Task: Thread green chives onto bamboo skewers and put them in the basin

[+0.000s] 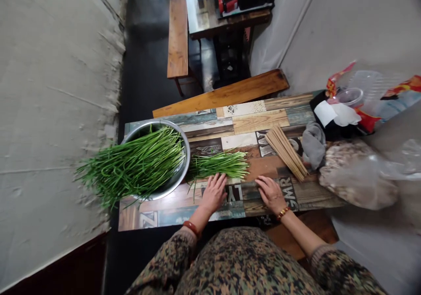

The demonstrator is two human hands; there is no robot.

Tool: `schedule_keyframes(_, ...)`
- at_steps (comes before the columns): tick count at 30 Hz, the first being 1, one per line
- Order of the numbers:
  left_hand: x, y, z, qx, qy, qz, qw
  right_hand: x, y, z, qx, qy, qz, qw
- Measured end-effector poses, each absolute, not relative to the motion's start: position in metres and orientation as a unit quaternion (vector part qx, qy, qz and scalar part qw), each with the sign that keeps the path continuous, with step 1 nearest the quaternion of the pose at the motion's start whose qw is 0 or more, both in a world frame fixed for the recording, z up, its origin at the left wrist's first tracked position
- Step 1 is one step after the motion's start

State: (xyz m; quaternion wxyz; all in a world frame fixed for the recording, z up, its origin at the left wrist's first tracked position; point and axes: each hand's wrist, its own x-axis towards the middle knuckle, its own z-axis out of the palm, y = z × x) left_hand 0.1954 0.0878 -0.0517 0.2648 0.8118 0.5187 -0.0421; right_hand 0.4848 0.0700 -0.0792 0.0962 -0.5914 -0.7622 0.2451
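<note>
A small pile of garlic chives [223, 164] lies flat on the patterned table [259, 124], its pale cut ends to the right. My left hand [215, 192] rests at the pile's near edge, fingers stretched out, with the fingertips at the stalks. To the right, my right hand [271, 193] lies on the tabletop with its fingers spread a little and nothing in them. A large metal bowl [187, 154] on the left holds a big heap of chives [138, 163], whose leafy tips hang over the rim. Beyond my right hand is a bundle of wooden skewers [285, 152].
A grey mesh cloth [313, 145] and a plastic bag with pale contents [355, 174] are at the right end. Behind them, plastic tubs and wrappers [348, 106] crowd the wall. A bench [223, 94] stands along the far edge, and another table [230, 20] is farther off.
</note>
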Motion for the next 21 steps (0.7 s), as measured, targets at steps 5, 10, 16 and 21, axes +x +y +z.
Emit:
schedule_keyframes(5, 0.193, 0.103, -0.042, 0.801, 0.527, -0.014, 0.284, 0.458, 0.079, -0.071, -0.583, -0.758, 0.258, 0.135)
schedule_keyframes(10, 0.181, 0.064, -0.035, 0.779, 0.548, 0.015, 0.305, 0.409, 0.085, -0.059, -0.512, -0.796, 0.285, 0.152)
schedule_keyframes(16, 0.132, 0.038, -0.015, 0.738, 0.603, 0.083, 0.292, 0.356, 0.073, -0.057, -0.43, -0.835, 0.32, 0.127)
schedule_keyframes(21, 0.077, 0.059, 0.019, 0.676, 0.687, 0.17, 0.203, 0.337, 0.083, -0.054, -0.446, -0.826, 0.307, 0.158)
